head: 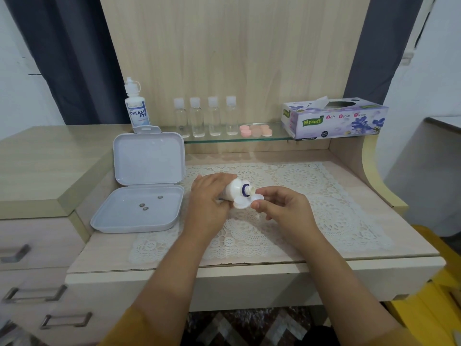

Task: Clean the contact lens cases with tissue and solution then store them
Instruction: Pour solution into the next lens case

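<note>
While the open storage box (139, 208) lies on the worktop (349, 236) at nine o'clock of both hands, the left hand (208, 199) grips the white solution bottle (233, 189), its long axis tipped toward three o'clock. Directly beneath the uncapped nozzle, the right hand (282, 206) pinches the white lens case (245, 202) in closed fingers (258, 204), case touching bottle. Judged step: dosing solution.

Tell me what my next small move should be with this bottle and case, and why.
Probably tip the white bottle a little further. Your left hand holds it nearly sideways, its open nozzle sitting just above the white lens case pinched in your right hand, so solution should drop into it.
</note>
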`<state>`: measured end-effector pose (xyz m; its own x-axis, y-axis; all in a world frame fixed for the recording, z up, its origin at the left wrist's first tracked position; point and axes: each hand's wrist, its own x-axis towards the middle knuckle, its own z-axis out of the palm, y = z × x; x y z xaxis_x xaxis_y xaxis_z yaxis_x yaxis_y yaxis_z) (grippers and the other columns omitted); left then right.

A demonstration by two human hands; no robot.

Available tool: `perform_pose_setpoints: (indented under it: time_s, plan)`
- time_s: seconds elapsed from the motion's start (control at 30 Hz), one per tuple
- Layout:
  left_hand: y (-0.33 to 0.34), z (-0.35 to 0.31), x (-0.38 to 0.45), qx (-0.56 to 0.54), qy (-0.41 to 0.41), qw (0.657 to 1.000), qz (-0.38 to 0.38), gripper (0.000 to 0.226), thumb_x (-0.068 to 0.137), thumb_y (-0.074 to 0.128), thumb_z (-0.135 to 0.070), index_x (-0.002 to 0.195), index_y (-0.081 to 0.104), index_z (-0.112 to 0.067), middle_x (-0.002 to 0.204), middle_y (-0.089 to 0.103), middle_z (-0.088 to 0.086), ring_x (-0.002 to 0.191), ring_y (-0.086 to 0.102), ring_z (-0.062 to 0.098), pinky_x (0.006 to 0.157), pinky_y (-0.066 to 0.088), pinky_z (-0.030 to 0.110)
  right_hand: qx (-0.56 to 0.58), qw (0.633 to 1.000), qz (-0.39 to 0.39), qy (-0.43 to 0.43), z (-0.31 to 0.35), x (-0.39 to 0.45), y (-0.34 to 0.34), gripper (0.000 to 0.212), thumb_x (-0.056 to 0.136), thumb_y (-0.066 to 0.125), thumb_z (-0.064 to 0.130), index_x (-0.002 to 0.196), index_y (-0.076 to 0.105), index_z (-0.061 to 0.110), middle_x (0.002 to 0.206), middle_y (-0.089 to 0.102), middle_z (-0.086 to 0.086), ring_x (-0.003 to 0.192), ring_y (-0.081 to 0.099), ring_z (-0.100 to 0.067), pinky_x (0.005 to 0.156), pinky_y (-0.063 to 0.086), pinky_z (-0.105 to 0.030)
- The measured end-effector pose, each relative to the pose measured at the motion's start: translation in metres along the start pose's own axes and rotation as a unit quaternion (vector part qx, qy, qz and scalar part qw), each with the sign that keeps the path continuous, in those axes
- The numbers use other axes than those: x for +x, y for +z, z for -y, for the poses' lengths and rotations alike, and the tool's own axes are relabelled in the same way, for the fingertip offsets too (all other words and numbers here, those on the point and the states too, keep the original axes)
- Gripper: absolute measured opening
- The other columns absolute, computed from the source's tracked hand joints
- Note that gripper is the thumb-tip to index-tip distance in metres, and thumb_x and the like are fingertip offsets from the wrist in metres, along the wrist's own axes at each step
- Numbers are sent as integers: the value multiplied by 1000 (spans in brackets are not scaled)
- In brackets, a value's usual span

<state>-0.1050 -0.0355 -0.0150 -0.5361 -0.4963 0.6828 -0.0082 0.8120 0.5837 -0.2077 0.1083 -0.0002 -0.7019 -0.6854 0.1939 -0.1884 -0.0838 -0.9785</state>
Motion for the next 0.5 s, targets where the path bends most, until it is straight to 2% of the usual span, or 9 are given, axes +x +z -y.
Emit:
perform_pose_setpoints:
  time_s: [0.17, 0.3, 0.5]
  plan:
    - [1, 3, 0, 9, 7, 1000, 1, 47, 66, 70, 4, 108, 69, -18, 108, 56, -18, 106, 33, -26, 99, 36, 59, 2, 1000, 6, -4, 1, 0, 0, 20, 72, 81, 13, 90, 74, 18, 77, 73, 2, 69, 63, -7, 61, 50, -17]
    - [1, 5, 0, 24, 9, 1000, 4, 49, 66, 68, 6, 109, 68, -18, 110, 57, -15, 100, 36, -14, 101, 34, 59, 2, 1000, 7, -3, 1, 0, 0, 19, 73, 82, 12, 88, 74, 19, 77, 72, 3, 69, 63, -6, 60, 49, -17]
    - [2, 7, 1, 27, 7, 1000, 6, 51, 67, 67, 8, 110, 68, -18, 116, 61, -9, 110, 39, -7, 113, 22, 50, 2, 1000, 7, 0, 1, -1, 0, 19, 72, 82, 12, 88, 74, 19, 76, 72, 2, 68, 62, -7, 60, 50, -16]
